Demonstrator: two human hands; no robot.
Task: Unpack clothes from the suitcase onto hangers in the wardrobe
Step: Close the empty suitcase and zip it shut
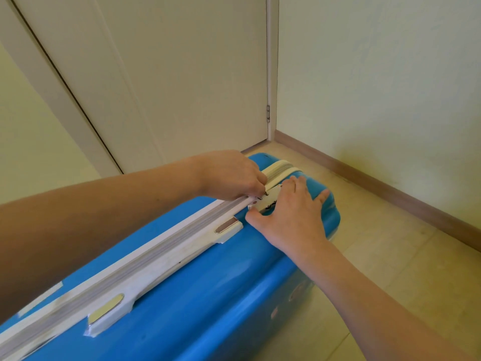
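Observation:
A blue hard-shell suitcase stands on its side on the floor, zipped closed, its white zipper band and white side handle facing up. My left hand pinches a zipper pull near the far end of the band, beside the small lock. My right hand lies flat on the shell with fingers spread, its thumb next to the lock. No clothes or hangers are in view.
A closed pale door rises just behind the suitcase, with a hinge on its right edge. A wall with a wooden skirting board runs along the right. Beige floor tiles lie to the right of the case.

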